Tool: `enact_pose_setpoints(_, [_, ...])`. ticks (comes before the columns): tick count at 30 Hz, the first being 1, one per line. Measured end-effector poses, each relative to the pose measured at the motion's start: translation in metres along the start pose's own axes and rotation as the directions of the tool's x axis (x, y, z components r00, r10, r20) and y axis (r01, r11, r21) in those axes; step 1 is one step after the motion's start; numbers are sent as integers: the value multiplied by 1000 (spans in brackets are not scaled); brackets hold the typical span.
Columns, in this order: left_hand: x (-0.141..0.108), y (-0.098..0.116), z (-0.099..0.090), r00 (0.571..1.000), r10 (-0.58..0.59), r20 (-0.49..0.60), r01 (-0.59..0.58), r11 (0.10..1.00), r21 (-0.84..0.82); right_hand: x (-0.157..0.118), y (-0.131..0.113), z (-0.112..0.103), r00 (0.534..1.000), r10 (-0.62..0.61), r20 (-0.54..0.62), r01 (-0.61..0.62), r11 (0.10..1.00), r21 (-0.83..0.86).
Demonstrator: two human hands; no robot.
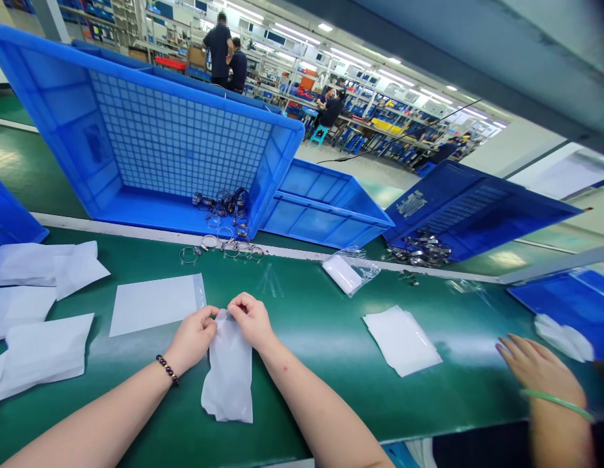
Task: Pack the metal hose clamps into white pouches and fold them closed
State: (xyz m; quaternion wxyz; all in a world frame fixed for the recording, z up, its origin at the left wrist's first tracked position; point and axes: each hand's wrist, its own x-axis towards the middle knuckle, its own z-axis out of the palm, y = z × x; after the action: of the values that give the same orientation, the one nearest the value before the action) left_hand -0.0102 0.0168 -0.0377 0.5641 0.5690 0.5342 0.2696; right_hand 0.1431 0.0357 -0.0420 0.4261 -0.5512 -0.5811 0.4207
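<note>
Between my hands a small white translucent bag lies on the green work surface, its top edge pinched. My left hand, with a dark beaded bracelet on the wrist, grips the bag's upper left corner. On the upper right corner, the fingers of my right hand are closed. What the bag contains cannot be made out. A flat white bag lies just beyond my left hand. Several metal ring clamps rest farther back, at the front lip of a tipped blue crate.
Filled white bags are piled at the left. A stack of flat bags and a clear packet lie to the right. Metal clamps spill from another blue crate. A co-worker's hand with a green bangle is at far right.
</note>
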Motion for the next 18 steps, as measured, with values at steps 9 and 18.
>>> enact_pose_setpoints(9, [0, -3, -2, 999, -35, -21, 34, 999, -39, 26, 29, -57, 966, 123, -227, -148, 984, -97])
enact_pose_setpoints(18, [-1, 4, -1, 995, -96, 9, 97, 981, -167, 54, 41, -73, 962, -31, -271, -87, 906, -414])
